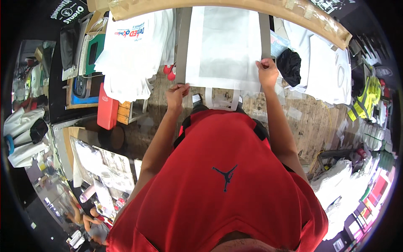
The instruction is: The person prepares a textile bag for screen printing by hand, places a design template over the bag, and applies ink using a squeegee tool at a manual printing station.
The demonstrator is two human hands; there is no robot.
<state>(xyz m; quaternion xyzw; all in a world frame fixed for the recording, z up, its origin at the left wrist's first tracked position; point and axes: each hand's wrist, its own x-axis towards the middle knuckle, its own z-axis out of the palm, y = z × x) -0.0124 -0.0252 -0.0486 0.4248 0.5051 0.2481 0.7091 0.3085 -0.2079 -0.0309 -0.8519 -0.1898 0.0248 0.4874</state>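
Note:
A white tote bag [226, 46] lies flat in front of me, over a board with grey strips [182, 50] showing along both sides. Its strap handles [236, 100] hang off the near edge toward my body. My left hand [177, 96] pinches the bag's near left corner between thumb and fingers. At the right edge, slightly farther up, my right hand [268, 72] is closed in a pinch on the bag's side. A paler grey rectangle shows in the middle of the bag.
Printed white bags [130, 54] are stacked at left, above a red box [107, 107]. A black cloth bundle [289, 67] and more white bags [329, 69] lie at right. A taped cardboard piece [235, 9] spans the far side. A yellow safety vest [364, 98] hangs at far right.

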